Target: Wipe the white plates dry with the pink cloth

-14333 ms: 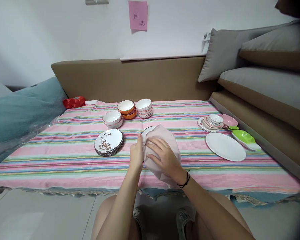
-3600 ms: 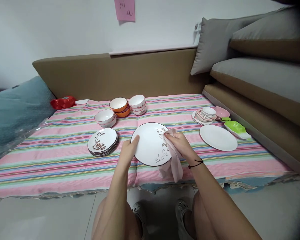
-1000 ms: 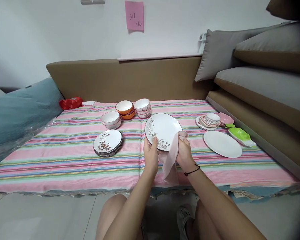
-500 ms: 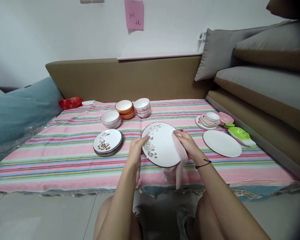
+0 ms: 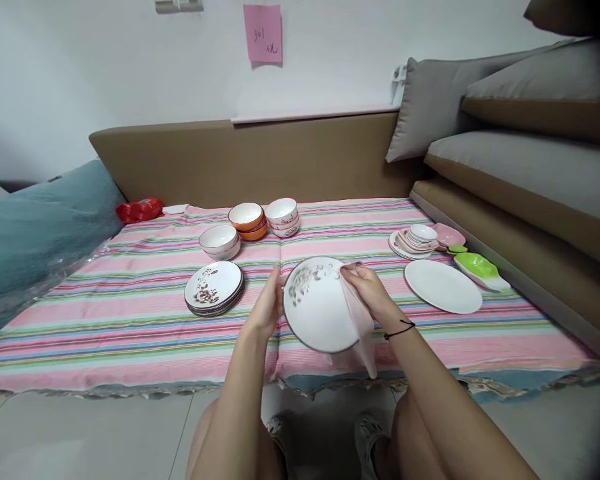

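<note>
A round white plate (image 5: 320, 313) with a brown-rimmed edge and a flower print is held tilted in the air above the striped cloth. My left hand (image 5: 267, 303) is at its left rim, thumb raised off the face, the other fingers partly hidden behind the edge. Gripping the upper right rim, my right hand (image 5: 373, 287) pinches it through a pale pink cloth (image 5: 360, 320), which drapes over the right side and hangs below. Left of my hands stands a stack of similar flower-print plates (image 5: 215, 283).
White bowls (image 5: 220, 239), orange bowls (image 5: 247, 217) and patterned bowls (image 5: 283, 213) stand stacked at the back. To the right lie an oval white plate (image 5: 443, 287), a green dish (image 5: 480, 267) and stacked small dishes (image 5: 420, 237). Cushions (image 5: 520, 153) rise at far right.
The plate has turned clockwise, its flower print moving from the left side to the top. My left thumb has come off its face. The pink cloth stays at the right rim.
</note>
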The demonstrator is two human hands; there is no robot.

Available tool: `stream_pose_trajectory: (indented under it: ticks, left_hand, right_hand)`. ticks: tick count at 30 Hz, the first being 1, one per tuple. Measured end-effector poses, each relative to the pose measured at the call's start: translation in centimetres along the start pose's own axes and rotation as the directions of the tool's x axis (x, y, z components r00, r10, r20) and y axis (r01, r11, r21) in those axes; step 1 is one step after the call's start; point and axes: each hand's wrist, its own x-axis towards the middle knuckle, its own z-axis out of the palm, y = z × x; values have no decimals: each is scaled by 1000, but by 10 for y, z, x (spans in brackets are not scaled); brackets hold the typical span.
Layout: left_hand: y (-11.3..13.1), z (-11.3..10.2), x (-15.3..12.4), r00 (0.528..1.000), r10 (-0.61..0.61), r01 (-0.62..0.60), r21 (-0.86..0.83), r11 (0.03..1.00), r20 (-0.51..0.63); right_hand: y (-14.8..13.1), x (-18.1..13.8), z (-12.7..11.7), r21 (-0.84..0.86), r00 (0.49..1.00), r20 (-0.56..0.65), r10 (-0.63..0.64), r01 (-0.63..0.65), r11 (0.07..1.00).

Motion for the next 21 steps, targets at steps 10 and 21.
stream_pose_trajectory:
  ticks: [10,21]
  left_hand:
    - [-34,28,11,925,259,-250,68,966,-278]
    - [-6,0,-8,953,247,-185,312,932,-174]
  right_hand:
    - [29,13,13,211,917,-398,-32,126,969]
    - [8,12,-6,-88,959,-233,-159,142,986]
